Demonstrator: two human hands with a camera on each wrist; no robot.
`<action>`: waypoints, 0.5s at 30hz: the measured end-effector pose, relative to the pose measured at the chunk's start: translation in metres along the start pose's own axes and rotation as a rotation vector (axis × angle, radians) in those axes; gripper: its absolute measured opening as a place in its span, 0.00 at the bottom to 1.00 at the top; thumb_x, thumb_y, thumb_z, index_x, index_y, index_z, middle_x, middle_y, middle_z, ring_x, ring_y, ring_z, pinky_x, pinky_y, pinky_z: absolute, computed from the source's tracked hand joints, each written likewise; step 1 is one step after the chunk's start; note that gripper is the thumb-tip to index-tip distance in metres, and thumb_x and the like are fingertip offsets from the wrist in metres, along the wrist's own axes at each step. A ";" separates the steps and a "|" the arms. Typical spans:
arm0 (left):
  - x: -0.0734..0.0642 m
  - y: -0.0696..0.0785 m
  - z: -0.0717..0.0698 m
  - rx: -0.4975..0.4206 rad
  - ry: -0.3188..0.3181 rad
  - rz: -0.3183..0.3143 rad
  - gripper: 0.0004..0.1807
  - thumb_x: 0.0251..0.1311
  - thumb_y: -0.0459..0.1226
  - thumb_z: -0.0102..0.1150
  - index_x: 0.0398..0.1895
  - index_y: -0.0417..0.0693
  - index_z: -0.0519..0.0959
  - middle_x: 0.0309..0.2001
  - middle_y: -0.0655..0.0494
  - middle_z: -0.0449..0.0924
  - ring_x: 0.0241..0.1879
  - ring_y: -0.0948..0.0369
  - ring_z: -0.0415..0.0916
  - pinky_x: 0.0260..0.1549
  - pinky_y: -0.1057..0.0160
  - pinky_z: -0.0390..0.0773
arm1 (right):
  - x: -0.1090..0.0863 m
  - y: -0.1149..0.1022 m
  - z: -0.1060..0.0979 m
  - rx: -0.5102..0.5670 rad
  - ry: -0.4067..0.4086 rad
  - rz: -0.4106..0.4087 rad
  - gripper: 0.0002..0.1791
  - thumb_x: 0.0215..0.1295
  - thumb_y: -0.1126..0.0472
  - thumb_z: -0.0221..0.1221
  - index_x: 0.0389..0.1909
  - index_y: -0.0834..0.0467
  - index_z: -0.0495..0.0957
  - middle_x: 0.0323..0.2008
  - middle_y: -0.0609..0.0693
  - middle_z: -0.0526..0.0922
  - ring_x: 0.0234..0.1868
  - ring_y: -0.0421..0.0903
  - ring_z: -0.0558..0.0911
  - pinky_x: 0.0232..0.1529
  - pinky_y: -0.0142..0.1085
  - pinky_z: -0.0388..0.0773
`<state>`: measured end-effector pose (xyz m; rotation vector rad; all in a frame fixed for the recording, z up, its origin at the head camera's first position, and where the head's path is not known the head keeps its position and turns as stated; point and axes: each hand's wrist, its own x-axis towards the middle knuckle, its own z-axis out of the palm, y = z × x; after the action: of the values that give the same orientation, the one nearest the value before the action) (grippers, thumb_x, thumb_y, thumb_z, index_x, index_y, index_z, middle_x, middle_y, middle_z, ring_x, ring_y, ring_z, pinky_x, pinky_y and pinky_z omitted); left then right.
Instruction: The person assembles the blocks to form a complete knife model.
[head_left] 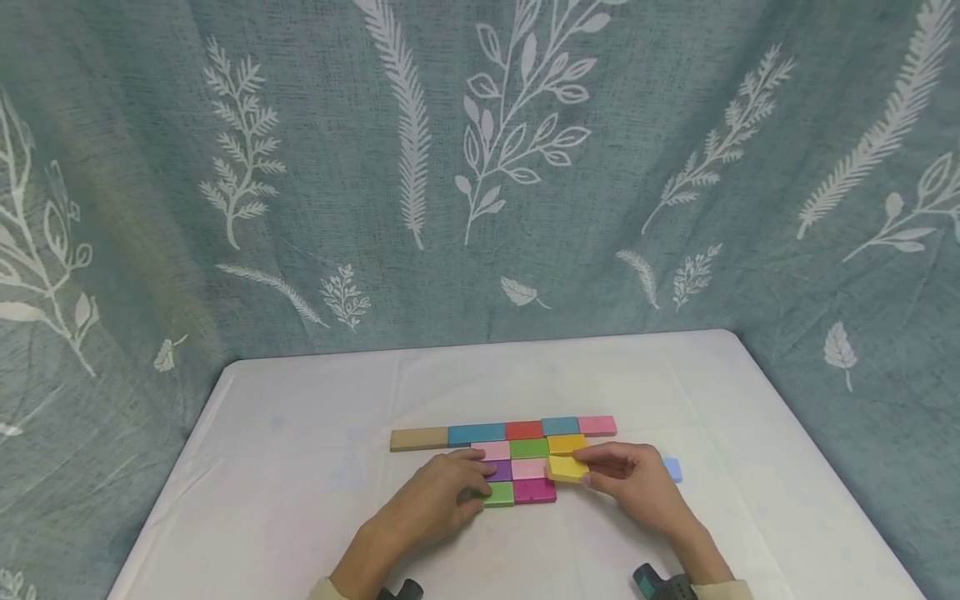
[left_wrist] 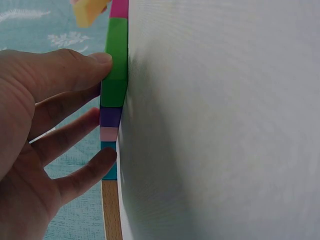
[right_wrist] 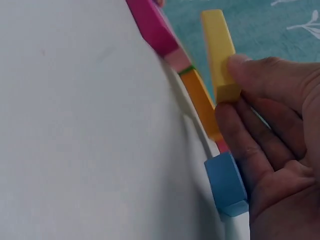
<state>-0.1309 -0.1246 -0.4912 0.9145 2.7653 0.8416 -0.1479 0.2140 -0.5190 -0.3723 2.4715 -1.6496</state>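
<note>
My right hand [head_left: 641,487] pinches a yellow block [head_left: 566,469] between thumb and fingers. In the right wrist view that yellow block [right_wrist: 220,55] is raised above the orange-yellow block [right_wrist: 199,102]. Flat coloured blocks lie in joined rows on the table. My left hand [head_left: 438,497] rests along the left ends of the nearer rows, fingers spread. Its thumb touches the light green block [left_wrist: 116,55], and other fingertips reach the purple block [left_wrist: 110,117] and the teal block [left_wrist: 109,170]. Beside the light green block lies a magenta block [head_left: 536,490], with a pink block [head_left: 528,468] behind it.
The back row runs from a wooden block [head_left: 418,439] through a long blue block [head_left: 476,432] and a red block [head_left: 523,429] to a pink end block [head_left: 597,425]. A light blue block [head_left: 672,469] lies apart, right of my right hand. A patterned curtain [head_left: 450,300] hangs behind the white table [head_left: 300,400].
</note>
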 end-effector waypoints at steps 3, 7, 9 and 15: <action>0.000 0.000 0.000 0.001 0.001 -0.001 0.09 0.65 0.32 0.76 0.47 0.49 0.94 0.64 0.55 0.89 0.74 0.51 0.78 0.74 0.47 0.80 | -0.004 0.000 -0.005 -0.067 0.040 0.012 0.16 0.65 0.66 0.76 0.53 0.52 0.92 0.54 0.51 0.93 0.57 0.44 0.92 0.57 0.31 0.90; -0.001 -0.001 0.001 0.004 0.001 -0.003 0.09 0.65 0.32 0.76 0.47 0.49 0.94 0.64 0.55 0.89 0.74 0.50 0.78 0.74 0.46 0.80 | -0.006 -0.002 -0.009 -0.244 0.099 -0.012 0.20 0.61 0.68 0.78 0.52 0.47 0.93 0.53 0.43 0.94 0.58 0.45 0.91 0.60 0.35 0.90; -0.001 -0.001 0.001 0.007 -0.002 -0.009 0.09 0.66 0.32 0.76 0.48 0.50 0.94 0.64 0.56 0.89 0.75 0.50 0.78 0.75 0.46 0.80 | -0.006 -0.003 -0.010 -0.345 0.109 -0.046 0.21 0.61 0.68 0.78 0.53 0.45 0.92 0.53 0.39 0.93 0.60 0.46 0.90 0.63 0.40 0.90; 0.000 -0.001 0.001 0.006 -0.007 -0.021 0.09 0.66 0.33 0.76 0.48 0.50 0.94 0.65 0.56 0.89 0.75 0.51 0.77 0.75 0.47 0.80 | -0.004 -0.008 -0.010 -0.527 0.052 -0.174 0.21 0.63 0.68 0.76 0.56 0.49 0.91 0.55 0.41 0.93 0.62 0.49 0.90 0.65 0.49 0.88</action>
<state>-0.1306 -0.1248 -0.4925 0.8854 2.7682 0.8260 -0.1455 0.2208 -0.5078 -0.6242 2.9647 -1.0364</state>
